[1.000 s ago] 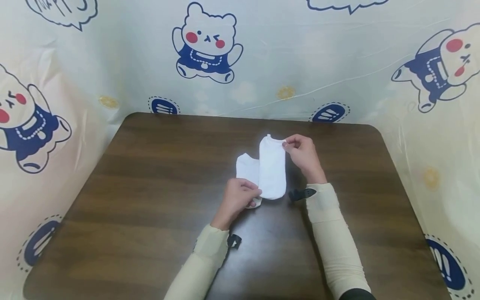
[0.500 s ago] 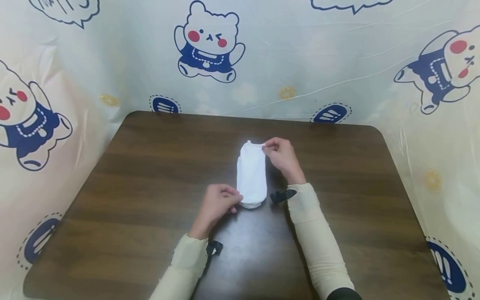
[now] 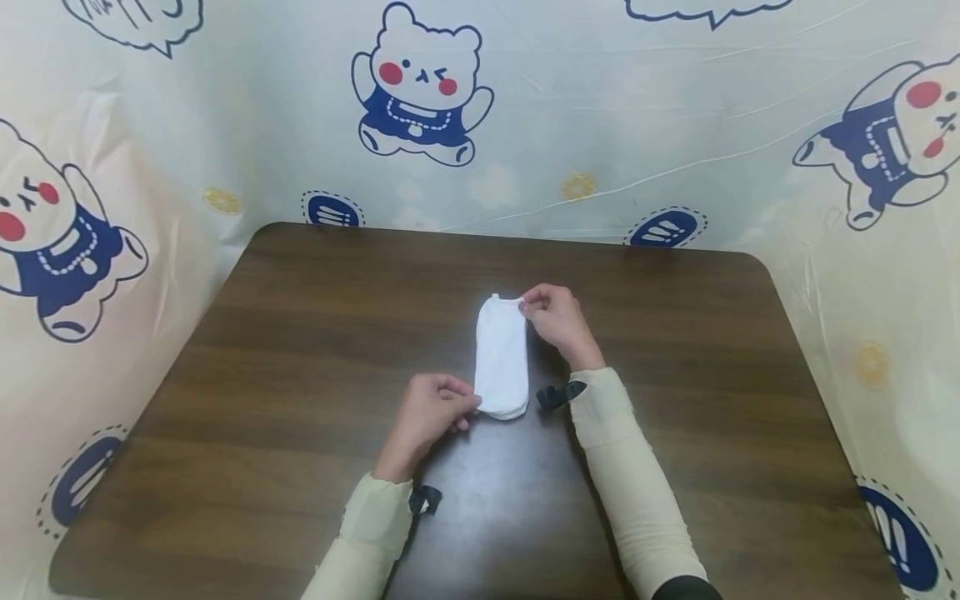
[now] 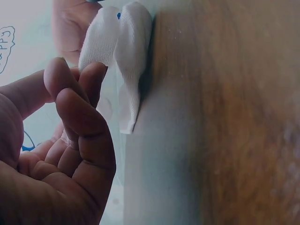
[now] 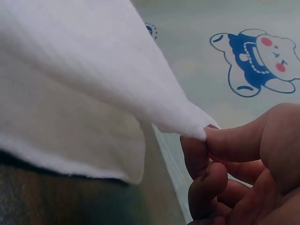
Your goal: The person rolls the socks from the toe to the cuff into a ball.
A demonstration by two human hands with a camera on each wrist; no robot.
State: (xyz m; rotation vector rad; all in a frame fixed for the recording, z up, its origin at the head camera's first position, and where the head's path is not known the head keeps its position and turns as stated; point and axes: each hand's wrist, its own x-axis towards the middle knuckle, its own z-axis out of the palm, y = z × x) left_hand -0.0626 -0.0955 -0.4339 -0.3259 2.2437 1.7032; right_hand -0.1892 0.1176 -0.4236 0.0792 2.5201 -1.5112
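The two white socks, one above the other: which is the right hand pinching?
The upper sock: the right hand pinches its corner and lifts it, whereas the lower sock lies beneath, on the table.

The right hand pinches one corner of a white sock between thumb and finger — the fabric narrows to a point there, raised over the table. Below it is a shaded white layer, its rounded end near the table's slanting edge. Beyond that edge is a pale backdrop with a sideways bear print — and a partly hidden blue badge beside the sock.
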